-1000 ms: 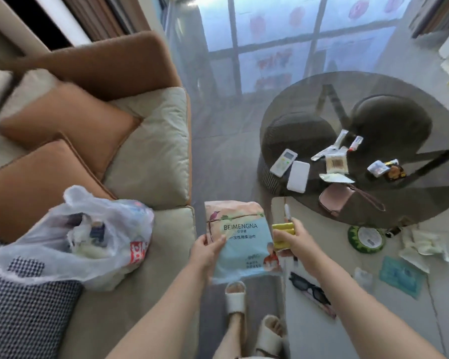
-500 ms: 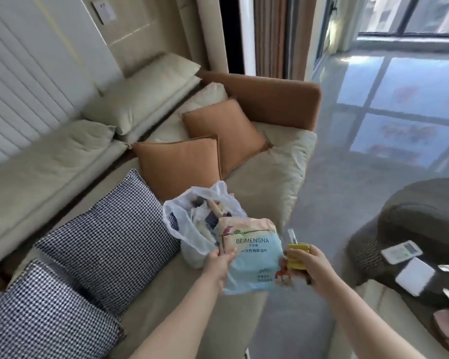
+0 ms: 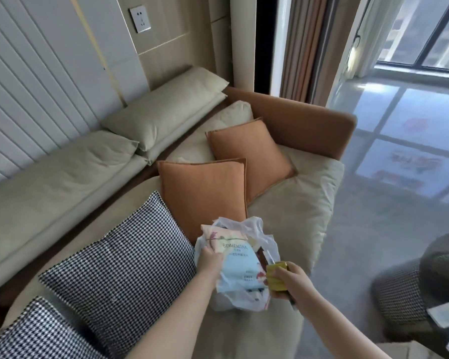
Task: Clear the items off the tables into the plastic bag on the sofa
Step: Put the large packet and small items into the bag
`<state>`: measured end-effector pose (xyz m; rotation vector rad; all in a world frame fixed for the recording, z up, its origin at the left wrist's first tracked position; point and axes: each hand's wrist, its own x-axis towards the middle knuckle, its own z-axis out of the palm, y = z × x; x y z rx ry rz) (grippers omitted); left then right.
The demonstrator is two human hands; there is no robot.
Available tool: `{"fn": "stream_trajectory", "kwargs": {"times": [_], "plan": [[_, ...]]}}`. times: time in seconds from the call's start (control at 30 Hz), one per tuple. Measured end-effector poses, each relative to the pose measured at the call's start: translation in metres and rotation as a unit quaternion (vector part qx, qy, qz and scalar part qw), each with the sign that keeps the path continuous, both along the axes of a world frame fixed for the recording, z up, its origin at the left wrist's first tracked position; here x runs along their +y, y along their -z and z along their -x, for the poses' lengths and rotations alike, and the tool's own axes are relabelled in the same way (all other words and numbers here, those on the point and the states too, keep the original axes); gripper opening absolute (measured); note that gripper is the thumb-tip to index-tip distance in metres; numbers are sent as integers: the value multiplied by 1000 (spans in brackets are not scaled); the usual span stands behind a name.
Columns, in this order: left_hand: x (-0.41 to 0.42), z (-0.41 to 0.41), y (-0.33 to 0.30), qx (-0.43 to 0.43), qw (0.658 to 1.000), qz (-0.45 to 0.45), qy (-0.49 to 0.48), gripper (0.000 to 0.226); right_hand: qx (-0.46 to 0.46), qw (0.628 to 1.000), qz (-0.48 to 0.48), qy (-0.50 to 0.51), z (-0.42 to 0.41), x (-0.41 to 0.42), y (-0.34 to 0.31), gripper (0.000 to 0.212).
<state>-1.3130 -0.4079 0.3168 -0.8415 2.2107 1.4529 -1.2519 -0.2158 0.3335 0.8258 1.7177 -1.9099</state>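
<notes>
My left hand [image 3: 210, 257] is gripping a soft pastel "BEIMENGNA" packet [image 3: 235, 260] over the crinkled translucent plastic bag [image 3: 261, 235]; my right hand [image 3: 289, 283] is clutching a small yellow box [image 3: 276, 277].

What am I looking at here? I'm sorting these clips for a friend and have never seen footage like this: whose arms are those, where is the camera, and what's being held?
There is no machine here. A person wears a wide-angle camera on the head, looking forward and down, so the two bare arms reaching in from below are their own. The left hand grips a flat soft packet printed BEIMENGNA and holds it at the mouth of a thin plastic bag sitting on the beige sofa. The right hand grips a small yellow item; what it is cannot be told. On the sofa also lie two orange cushions and two black-and-white checked cushions.
</notes>
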Motion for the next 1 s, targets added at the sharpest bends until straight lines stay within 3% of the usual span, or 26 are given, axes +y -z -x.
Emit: {"fn": "stream_trajectory", "kwargs": {"times": [0.13, 0.47, 0.6, 0.73, 0.8, 0.9, 0.93, 1.0], "plan": [[11, 29, 11, -9, 997, 69, 44, 44, -17, 1000, -17, 5, 20, -15, 10, 15], [30, 59, 63, -87, 994, 51, 31, 60, -54, 994, -33, -92, 76, -30, 60, 17], [29, 59, 69, -73, 994, 79, 12, 52, -43, 981, -106, -156, 100, -42, 87, 14], [19, 50, 63, -19, 987, 137, 87, 40, -10, 955, -161, -248, 115, -54, 98, 9], [10, 48, 56, 38, 972, 196, 123, 32, -10, 943, -188, -274, 118, -60, 103, 13], [-6, 48, 46, 126, 901, 392, 137, 28, -46, 932, -234, -272, 119, -67, 106, 19], [-11, 48, 44, 116, 883, 437, 129, 33, -41, 927, -248, -277, 119, -68, 106, 18], [-18, 47, 43, 26, 890, 443, 103, 57, -7, 907, -275, -320, 120, -68, 108, 20]]}}
